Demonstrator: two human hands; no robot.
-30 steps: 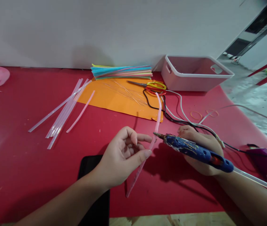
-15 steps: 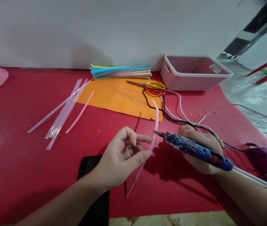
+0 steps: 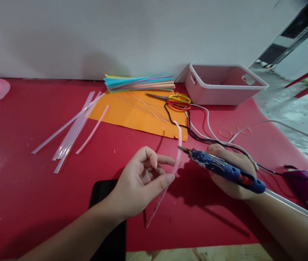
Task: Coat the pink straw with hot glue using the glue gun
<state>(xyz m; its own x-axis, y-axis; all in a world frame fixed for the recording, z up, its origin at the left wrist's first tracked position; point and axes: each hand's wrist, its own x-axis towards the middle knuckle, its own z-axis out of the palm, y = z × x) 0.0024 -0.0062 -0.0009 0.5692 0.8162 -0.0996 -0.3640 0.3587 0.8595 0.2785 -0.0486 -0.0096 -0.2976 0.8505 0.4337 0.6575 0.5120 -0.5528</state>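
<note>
Between the thumb and fingers of my left hand (image 3: 143,181) is a thin, bent pink strip (image 3: 179,137), held at a slant. Its lower end comes down near the red tabletop. I cannot tell what the strip is made of. My right hand (image 3: 232,170) is wrapped round a blue, glue-smeared hot glue gun (image 3: 221,170), partly hidden behind it. A clear glue stick (image 3: 292,206) sticks out of the gun's back. The nozzle points left, right at the strip's upper part; whether it touches cannot be told.
Several translucent sticks (image 3: 74,134) and another pink strip (image 3: 92,130) lie left. Behind are an orange sheet (image 3: 116,110), scissors (image 3: 170,98), a coloured bundle (image 3: 140,82) and a plastic basket (image 3: 213,92). Black cords (image 3: 197,136) run right to a purple power strip (image 3: 306,188). A phone (image 3: 110,235) lies under my left forearm.
The glue gun's nozzle has moved slightly up along the strip. The strip's upper end has bent a little further down to the left. My left hand has stayed in place.
</note>
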